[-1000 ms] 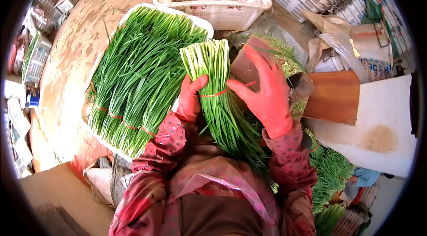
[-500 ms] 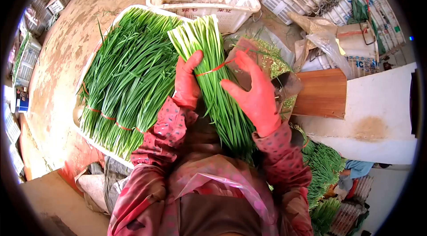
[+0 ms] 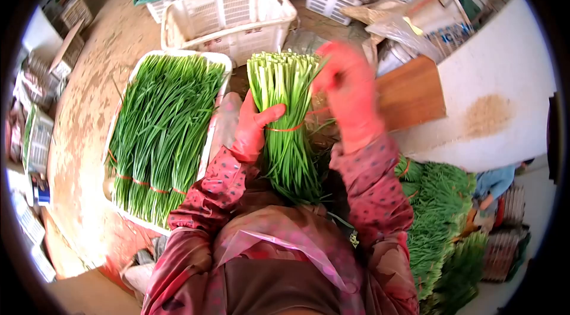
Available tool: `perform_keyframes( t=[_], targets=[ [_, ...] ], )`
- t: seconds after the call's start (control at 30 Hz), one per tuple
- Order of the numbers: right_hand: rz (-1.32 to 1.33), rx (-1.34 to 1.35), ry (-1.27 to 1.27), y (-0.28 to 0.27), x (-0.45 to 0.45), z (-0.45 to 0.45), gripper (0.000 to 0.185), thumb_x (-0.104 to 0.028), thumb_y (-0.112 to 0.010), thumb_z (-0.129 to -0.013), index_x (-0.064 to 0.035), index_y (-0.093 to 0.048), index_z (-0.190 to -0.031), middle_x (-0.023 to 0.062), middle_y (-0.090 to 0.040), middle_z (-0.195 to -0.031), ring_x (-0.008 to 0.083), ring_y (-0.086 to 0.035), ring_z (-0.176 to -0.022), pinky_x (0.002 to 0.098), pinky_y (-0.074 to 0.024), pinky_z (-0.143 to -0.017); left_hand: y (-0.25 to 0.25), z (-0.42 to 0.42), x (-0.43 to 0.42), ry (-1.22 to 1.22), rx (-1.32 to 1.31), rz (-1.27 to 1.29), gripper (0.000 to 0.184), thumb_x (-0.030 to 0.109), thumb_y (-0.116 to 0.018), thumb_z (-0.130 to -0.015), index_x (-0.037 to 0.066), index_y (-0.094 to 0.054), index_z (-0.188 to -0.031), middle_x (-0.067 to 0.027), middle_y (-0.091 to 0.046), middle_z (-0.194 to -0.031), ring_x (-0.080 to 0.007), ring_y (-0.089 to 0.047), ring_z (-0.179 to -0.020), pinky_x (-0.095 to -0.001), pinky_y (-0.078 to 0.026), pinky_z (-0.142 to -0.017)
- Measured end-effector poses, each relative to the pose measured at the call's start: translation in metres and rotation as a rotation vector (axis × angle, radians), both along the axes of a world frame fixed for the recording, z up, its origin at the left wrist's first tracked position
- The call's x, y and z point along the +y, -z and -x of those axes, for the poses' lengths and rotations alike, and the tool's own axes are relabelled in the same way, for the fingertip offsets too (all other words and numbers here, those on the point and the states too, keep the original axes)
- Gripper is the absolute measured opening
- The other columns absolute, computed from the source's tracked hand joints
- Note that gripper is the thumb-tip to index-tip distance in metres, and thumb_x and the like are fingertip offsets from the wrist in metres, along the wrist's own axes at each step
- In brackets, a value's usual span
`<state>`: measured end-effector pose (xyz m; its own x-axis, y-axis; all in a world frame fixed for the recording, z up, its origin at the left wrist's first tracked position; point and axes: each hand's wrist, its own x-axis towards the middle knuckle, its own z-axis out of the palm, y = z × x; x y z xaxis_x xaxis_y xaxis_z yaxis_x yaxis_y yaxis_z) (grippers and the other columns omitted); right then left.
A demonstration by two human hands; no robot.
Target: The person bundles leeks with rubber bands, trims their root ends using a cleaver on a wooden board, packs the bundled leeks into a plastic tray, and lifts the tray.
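Note:
My left hand (image 3: 254, 128), in a red rubber glove, is closed around a bunch of garlic chives (image 3: 285, 89). The bunch stands with its pale cut ends up and its green leaves hanging toward my lap. A thin red tie (image 3: 286, 129) circles it just below my left thumb, with a strand reaching right. My right hand (image 3: 349, 95), also gloved in red, is raised beside the cut ends at the right. Its fingers are curled and blurred, near a thin green strip; what they hold, if anything, is unclear.
To the left, a white crate (image 3: 217, 143) holds several tied bunches of chives. Another white crate (image 3: 231, 36) stands beyond it. A brown wooden board (image 3: 412, 94) and more chives (image 3: 430, 214) lie to the right. A co-worker's blue sleeve (image 3: 496, 181) shows at far right.
My right hand has gone from spread fingers beside the tie to curled fingers up by the cut ends. The bunch has turned more upright, and the camera view has shifted.

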<state>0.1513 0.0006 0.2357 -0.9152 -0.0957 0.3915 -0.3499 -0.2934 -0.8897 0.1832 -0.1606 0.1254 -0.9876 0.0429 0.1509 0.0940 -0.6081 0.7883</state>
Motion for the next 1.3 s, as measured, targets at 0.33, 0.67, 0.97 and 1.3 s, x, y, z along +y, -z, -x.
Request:
perform_keyframes(
  t=[0.33,0.67,0.97,1.3],
  targets=[
    [-0.529,0.094,0.124,0.031,0.044,-0.06,0.069,-0.02,-0.076,-0.082,0.0011,-0.044,-0.139,0.0181,-0.049,-0.139,0.0255,-0.048,-0.129,0.0397,-0.0405,-0.106,-0.021,0.021,0.01,0.149,0.072,-0.221,0.06,0.024,-0.07,-0.082,0.0,-0.048,-0.133,-0.0129,-0.064,-0.118,-0.0254,-0.065,-0.102,-0.0391,-0.052,-0.092],
    [-1.285,0.787,0.353,0.014,0.017,0.026,0.038,-0.022,-0.068,-0.079,-0.0182,-0.066,-0.117,0.008,-0.058,-0.13,0.029,-0.051,-0.121,0.0447,-0.0377,-0.104,0.019,0.047,0.03,0.111,-0.195,-0.259,0.057,0.019,-0.067,-0.085,0.003,-0.046,-0.136,-0.0096,-0.06,-0.126,-0.0231,-0.061,-0.111,-0.0382,-0.05,-0.096],
    [-0.948,-0.142,0.414,0.103,0.091,0.24,0.025,-0.026,-0.067,-0.085,-0.0068,-0.065,-0.102,0.0126,-0.063,-0.12,0.0332,-0.055,-0.115,0.0399,-0.0447,-0.096,0.115,0.136,0.047,0.405,-0.439,-0.609,0.066,0.03,-0.069,-0.081,0.001,-0.047,-0.137,-0.014,-0.062,-0.125,-0.0275,-0.064,-0.107,-0.0398,-0.051,-0.095],
    [-0.641,-0.537,-0.352,0.158,0.048,0.139,0.111,-0.032,-0.087,-0.067,0.0018,-0.021,-0.149,0.0244,-0.038,-0.146,0.0336,-0.036,-0.138,0.0405,-0.0281,-0.114,0.113,0.174,0.041,0.109,-0.576,-0.601,0.069,0.031,-0.074,-0.077,0.0,-0.049,-0.133,-0.0132,-0.065,-0.117,-0.0256,-0.066,-0.1,-0.038,-0.053,-0.09]
  ],
)
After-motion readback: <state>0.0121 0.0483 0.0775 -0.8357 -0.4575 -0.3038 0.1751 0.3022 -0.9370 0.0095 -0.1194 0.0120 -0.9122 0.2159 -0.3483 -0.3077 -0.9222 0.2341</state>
